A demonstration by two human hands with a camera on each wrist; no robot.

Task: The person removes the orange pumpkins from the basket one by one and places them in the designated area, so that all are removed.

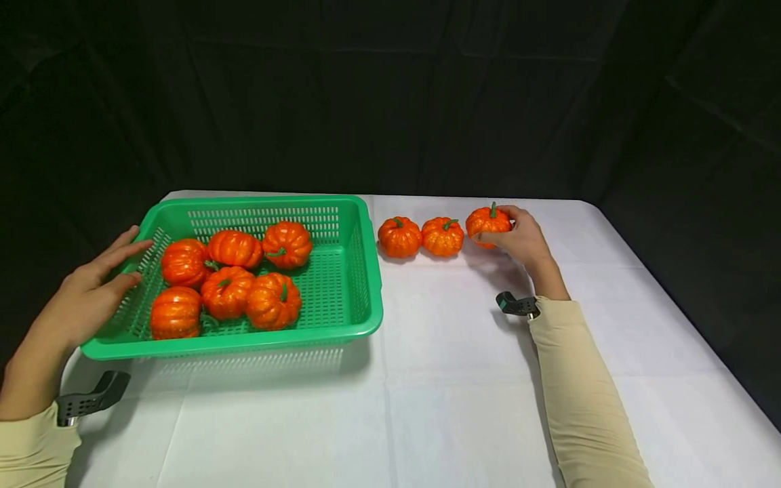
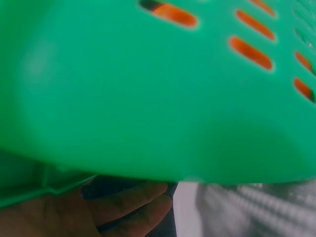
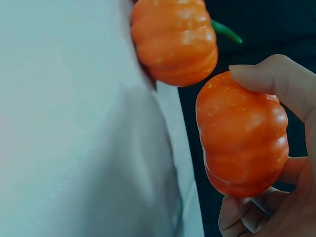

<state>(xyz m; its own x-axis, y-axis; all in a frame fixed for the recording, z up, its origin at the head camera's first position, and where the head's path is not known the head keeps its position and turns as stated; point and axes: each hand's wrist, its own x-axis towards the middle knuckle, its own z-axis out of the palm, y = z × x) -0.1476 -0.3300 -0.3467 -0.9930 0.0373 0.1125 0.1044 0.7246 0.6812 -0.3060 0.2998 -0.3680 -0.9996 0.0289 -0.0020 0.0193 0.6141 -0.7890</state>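
Observation:
My right hand [image 1: 521, 237] holds a small orange pumpkin [image 3: 242, 138] between thumb and fingers at the back of the table, its green stem upward in the head view. Just left of it, two more pumpkins, one at the far left [image 1: 399, 238] and one nearer [image 1: 443, 237], sit side by side on the white cloth. My left hand [image 1: 85, 298] grips the left rim of a green plastic basket [image 1: 372, 298]. Thumb and forefinger reach over the inside, while other fingers [image 2: 133, 200] show outside, past the green wall. Several pumpkins [image 1: 273, 301] fill the basket's left and middle.
A white cloth [image 1: 451, 379] covers the table, with black curtain [image 1: 390, 115] behind and at both sides. Slots run through the basket's walls and floor. Black wrist mounts [image 1: 517, 304] jut from both cuffs.

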